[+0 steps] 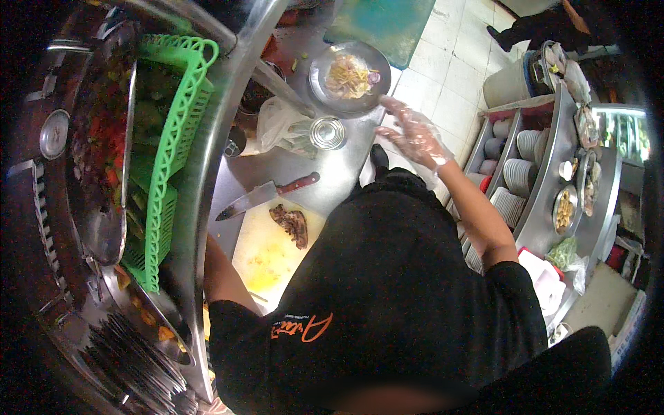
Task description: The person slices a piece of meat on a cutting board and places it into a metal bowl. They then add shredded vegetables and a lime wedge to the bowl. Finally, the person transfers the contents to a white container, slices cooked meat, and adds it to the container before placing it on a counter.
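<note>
My right hand point(412, 132), in a clear plastic glove, is held with its fingers apart and nothing in it. Its fingertips are close to the rim of a round metal bowl point(381, 101) with sliced onion and yellow strips inside. My left forearm passes behind the steel shelf edge; a bit of clear plastic glove point(215, 407) shows at the bottom, its grip hidden. Before me, a piece of browned meat point(290, 225) lies on a stained, pale cutting board point(264, 264). A kitchen knife point(267, 193) with a red-brown handle lies at the board's far edge. An open tin can point(328, 133) stands beyond.
A steel shelf point(207, 155) at left bears a green plastic basket point(168, 145) and a tray of food. A green board point(384, 26) lies past the bowl. Stacked plates point(519, 174) fill a rack at right. Another person point(544, 28) stands at the upper right.
</note>
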